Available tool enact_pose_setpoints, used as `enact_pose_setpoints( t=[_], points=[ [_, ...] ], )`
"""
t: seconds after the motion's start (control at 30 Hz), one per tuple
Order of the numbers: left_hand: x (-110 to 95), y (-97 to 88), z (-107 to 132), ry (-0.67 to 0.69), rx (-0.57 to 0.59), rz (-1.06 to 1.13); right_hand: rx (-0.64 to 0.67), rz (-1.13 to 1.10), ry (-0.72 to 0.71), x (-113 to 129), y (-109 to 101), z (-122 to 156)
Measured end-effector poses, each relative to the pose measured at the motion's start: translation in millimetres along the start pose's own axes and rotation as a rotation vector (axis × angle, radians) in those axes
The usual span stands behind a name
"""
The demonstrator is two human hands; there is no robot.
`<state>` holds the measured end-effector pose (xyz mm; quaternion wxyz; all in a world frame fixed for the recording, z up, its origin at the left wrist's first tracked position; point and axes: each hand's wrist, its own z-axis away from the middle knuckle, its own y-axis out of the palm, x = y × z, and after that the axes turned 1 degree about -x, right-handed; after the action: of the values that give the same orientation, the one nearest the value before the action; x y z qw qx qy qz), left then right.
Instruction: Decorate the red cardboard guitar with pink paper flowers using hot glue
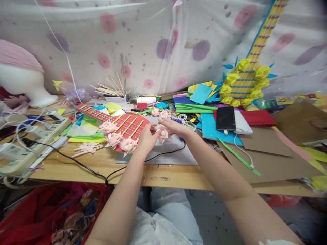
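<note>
A red paper guitar point(122, 124) with yellow strings lies on the wooden table point(84, 163), with pink paper flowers point(116, 137) along its lower edge. My left hand point(146, 136) and my right hand point(173, 127) meet at the guitar's right edge. Both pinch a pink paper flower point(163, 132) between their fingertips, right beside the guitar body. More pink flowers point(159, 112) lie just behind my hands.
A black phone point(226, 118) rests on blue paper to the right. A yellow-flowered guitar point(246, 81) leans at the back. Brown cardboard point(268, 153) covers the right side. A power strip point(33, 139) and cables lie left. A mannequin head point(22, 78) stands far left.
</note>
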<state>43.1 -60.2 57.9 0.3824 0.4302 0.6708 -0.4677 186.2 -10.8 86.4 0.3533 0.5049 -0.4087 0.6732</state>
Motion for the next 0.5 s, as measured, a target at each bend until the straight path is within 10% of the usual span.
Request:
enact_pose_setpoints(
  t=[0.5],
  points=[
    [-1,13.0,-1,-0.241,-0.382,0.414,-0.225,-0.081,-0.253,-6,23,-4]
  ],
)
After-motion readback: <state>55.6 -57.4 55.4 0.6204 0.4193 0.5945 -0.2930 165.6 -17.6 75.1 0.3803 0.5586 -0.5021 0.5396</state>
